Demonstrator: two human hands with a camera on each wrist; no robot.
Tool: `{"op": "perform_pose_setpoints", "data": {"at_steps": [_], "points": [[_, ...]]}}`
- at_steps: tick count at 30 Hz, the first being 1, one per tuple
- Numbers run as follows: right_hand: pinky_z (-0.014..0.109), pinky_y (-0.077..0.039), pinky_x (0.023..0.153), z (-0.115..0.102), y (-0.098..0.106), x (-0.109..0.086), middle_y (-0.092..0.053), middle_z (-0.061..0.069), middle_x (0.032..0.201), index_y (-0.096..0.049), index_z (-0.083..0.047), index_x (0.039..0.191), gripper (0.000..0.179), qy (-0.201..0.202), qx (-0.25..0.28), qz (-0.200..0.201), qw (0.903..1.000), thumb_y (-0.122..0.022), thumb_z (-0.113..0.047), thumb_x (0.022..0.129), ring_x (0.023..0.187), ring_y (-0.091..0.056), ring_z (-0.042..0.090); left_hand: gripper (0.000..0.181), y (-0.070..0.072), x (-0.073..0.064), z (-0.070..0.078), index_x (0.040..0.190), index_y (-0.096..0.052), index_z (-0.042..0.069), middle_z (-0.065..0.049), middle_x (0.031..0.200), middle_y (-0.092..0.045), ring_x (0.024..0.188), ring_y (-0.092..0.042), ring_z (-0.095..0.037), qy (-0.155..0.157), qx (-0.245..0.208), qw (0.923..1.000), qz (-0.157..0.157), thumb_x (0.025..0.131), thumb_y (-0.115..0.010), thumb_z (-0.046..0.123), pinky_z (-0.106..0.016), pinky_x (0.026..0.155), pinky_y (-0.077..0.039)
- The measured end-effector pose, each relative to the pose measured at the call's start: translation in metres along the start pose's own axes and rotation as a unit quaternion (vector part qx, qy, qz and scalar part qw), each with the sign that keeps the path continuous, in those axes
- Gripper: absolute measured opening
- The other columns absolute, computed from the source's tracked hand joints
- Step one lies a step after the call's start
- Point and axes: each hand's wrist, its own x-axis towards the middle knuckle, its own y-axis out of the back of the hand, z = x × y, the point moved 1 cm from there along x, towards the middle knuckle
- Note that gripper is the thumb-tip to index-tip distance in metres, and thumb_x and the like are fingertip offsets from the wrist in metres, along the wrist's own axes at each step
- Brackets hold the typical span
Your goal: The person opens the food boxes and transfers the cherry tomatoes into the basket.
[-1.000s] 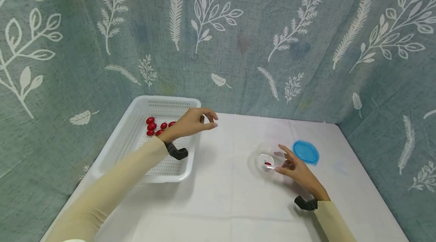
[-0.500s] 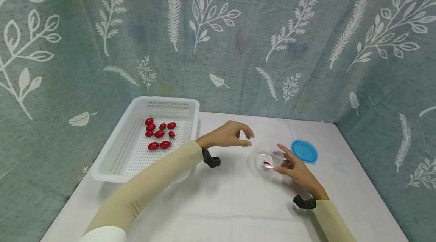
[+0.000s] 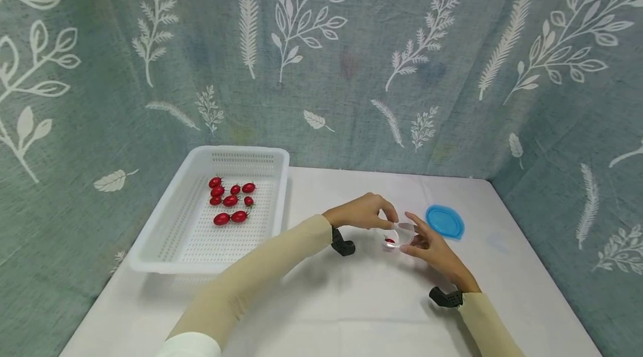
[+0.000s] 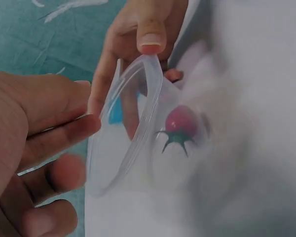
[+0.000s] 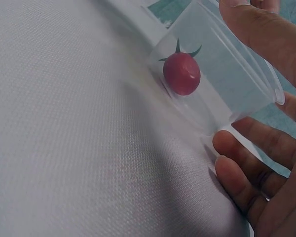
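Observation:
My right hand (image 3: pixel 431 242) grips a small clear plastic cup (image 5: pixel 237 74) by its side, thumb at the rim. Inside the cup, near its bottom, lies one red cherry tomato (image 5: pixel 181 74) with a green calyx. My left hand (image 3: pixel 364 213) is at the cup's left side; its fingertips are right at the rim in the left wrist view, with nothing seen held between them. A blue plastic lid (image 3: pixel 445 222) lies on the table just behind the right hand. Several cherry tomatoes (image 3: pixel 230 201) rest in a white perforated basket (image 3: pixel 166 234) on the left.
A white cloth (image 3: pixel 301 312) covers the table. Blue-grey curtains (image 3: pixel 341 106) with white leaf prints hang behind it and along both sides. The left sleeve (image 3: pixel 266 268) passes in front of the basket's near right corner.
My left hand has moved right from over the basket to the cup's rim, uncovering the tomatoes in the basket. The right hand stays at the cup. The view has shifted slightly.

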Motion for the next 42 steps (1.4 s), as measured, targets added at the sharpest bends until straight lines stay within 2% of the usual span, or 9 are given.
{"op": "perform_pose_setpoints", "data": {"at_steps": [4,10,18,25,28,32,35,42], "points": [[0.04,-0.051,0.089,0.001,0.0,0.0,-0.057,0.018,0.136,-0.028,-0.036,0.162,0.089,-0.002,0.006,-0.001,1.0,-0.081,-0.032,0.091,0.102,-0.061,0.029,0.018,-0.009,0.011,0.001,0.113,-0.078,0.006,0.002,0.104,-0.076,0.094,-0.068,-0.008,-0.014,0.018,0.9997,-0.007,0.098,-0.07,0.013,-0.02,0.078,-0.052],[0.04,-0.05,0.088,0.001,0.0,0.002,-0.059,0.018,0.133,-0.028,-0.034,0.163,0.089,-0.002,0.007,-0.004,1.0,-0.081,-0.032,0.091,0.1,-0.061,0.029,0.017,-0.017,0.019,0.001,0.111,-0.08,0.007,0.007,0.097,-0.076,0.083,-0.068,-0.002,0.01,0.039,0.9989,-0.026,0.098,-0.07,0.013,-0.019,0.074,-0.052],[0.037,-0.052,0.086,-0.002,0.0,0.003,-0.058,0.019,0.134,-0.028,-0.031,0.163,0.089,0.008,0.001,0.0,1.0,-0.081,-0.03,0.091,0.1,-0.061,0.029,0.013,-0.023,0.024,-0.001,0.104,-0.081,0.01,0.008,0.088,-0.075,0.074,-0.065,-0.004,0.052,0.09,0.9938,-0.04,0.098,-0.072,0.017,-0.019,0.069,-0.051],[0.036,-0.051,0.084,0.003,-0.002,0.005,-0.062,0.018,0.124,-0.029,-0.034,0.162,0.088,0.008,0.002,-0.003,1.0,-0.081,-0.03,0.091,0.099,-0.061,0.03,0.013,-0.024,0.025,0.007,0.092,-0.081,0.016,0.012,0.083,-0.071,0.076,-0.062,-0.007,0.097,0.132,0.9828,-0.085,0.096,-0.074,0.026,-0.025,0.07,-0.049],[0.036,-0.051,0.084,0.004,-0.002,0.005,-0.063,0.017,0.119,-0.03,-0.036,0.162,0.088,0.01,0.003,-0.004,0.9999,-0.081,-0.031,0.091,0.098,-0.061,0.03,0.014,-0.024,0.025,0.01,0.093,-0.081,0.016,0.011,0.084,-0.07,0.076,-0.062,-0.008,0.103,0.146,0.979,-0.098,0.097,-0.073,0.027,-0.026,0.071,-0.05],[0.035,-0.051,0.083,0.004,-0.001,0.005,-0.064,0.016,0.116,-0.03,-0.035,0.162,0.089,0.012,0.01,-0.007,0.9999,-0.082,-0.03,0.09,0.097,-0.061,0.031,0.012,-0.023,0.025,0.011,0.098,-0.081,0.017,0.011,0.093,-0.073,0.084,-0.064,-0.007,0.091,0.165,0.9759,-0.11,0.097,-0.073,0.025,-0.026,0.077,-0.051],[0.034,-0.052,0.082,0.005,0.0,0.005,-0.064,0.017,0.115,-0.03,-0.033,0.162,0.089,0.013,0.015,-0.009,0.9998,-0.082,-0.029,0.09,0.098,-0.061,0.031,0.011,-0.023,0.025,0.008,0.102,-0.082,0.017,0.01,0.1,-0.074,0.089,-0.065,-0.007,0.081,0.152,0.9779,-0.118,0.095,-0.075,0.021,-0.024,0.08,-0.052],[0.035,-0.052,0.082,0.008,0.001,0.005,-0.065,0.015,0.116,-0.03,-0.036,0.162,0.088,0.011,0.007,-0.008,0.9999,-0.082,-0.031,0.091,0.097,-0.062,0.031,0.019,-0.024,0.028,0.001,0.109,-0.081,0.015,0.005,0.1,-0.075,0.09,-0.068,-0.009,0.103,0.08,0.9847,-0.116,0.092,-0.077,0.008,-0.024,0.077,-0.053]]}}
